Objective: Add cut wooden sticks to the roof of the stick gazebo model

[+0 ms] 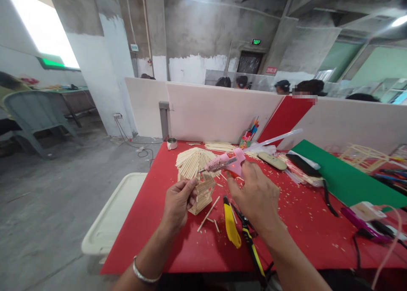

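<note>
- pinching closely, the thumb and forefinger of our left hand (178,200) meet at the lower edge of the roof (190,163); we cannot tell what, if anything, lies between them. the other fingers curl in.
- our right hand (259,193) is wrapped around the handle of a pink glue gun (237,163), its metal nozzle (202,171) pointing left, close by the roof edge; whether it touches, we cannot tell.
- the stick model (203,194), an open-walled little building under that cone-like roof, sits on the near-left part of the red tabletop (136,240).
- we judge the model light and stiff along each stick but fragile at the joints; a squeeze on the open walls could crack them. we would take it low, by the thicker base frame, with soft fingertips.
- the gun should feel firm and a bit nose-heavy; we would grip only its plastic handle, as the nozzle may be hot.
- loose sticks (208,213) lie just to the near right of the model, thin and likely to snap or roll.
- right of those rest a yellow utility knife (232,229) and black-and-yellow pliers (253,249); a roll of tape (172,144) stands at the far left, a green board (343,178) lies at the right.
</note>
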Demonstrator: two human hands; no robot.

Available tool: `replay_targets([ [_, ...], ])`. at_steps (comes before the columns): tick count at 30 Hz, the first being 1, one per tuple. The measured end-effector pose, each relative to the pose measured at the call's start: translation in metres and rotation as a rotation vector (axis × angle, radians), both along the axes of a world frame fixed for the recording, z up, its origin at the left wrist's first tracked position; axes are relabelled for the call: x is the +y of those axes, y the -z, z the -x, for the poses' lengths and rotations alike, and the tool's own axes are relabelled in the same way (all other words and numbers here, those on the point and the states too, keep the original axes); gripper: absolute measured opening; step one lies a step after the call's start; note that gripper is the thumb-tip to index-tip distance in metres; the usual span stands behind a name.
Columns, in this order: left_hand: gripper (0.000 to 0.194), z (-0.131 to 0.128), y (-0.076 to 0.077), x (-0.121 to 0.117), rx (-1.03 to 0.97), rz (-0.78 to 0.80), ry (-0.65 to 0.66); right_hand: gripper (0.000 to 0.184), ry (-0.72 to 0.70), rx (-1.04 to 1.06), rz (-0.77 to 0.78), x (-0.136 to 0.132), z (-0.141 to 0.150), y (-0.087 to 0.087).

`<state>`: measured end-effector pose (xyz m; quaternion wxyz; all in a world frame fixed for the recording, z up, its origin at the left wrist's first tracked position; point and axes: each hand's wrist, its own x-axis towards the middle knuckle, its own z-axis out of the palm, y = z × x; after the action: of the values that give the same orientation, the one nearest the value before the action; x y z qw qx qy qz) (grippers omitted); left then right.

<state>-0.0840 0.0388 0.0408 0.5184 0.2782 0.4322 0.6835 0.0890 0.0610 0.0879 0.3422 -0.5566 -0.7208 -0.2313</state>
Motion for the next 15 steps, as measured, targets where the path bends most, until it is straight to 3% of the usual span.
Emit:
replay_targets([
  [15,0.032,0.0,-0.008,-0.002,-0.036,0.009,-0.009,0.026,0.032,0.064,0.044,0.003,0.011,0.011],
])
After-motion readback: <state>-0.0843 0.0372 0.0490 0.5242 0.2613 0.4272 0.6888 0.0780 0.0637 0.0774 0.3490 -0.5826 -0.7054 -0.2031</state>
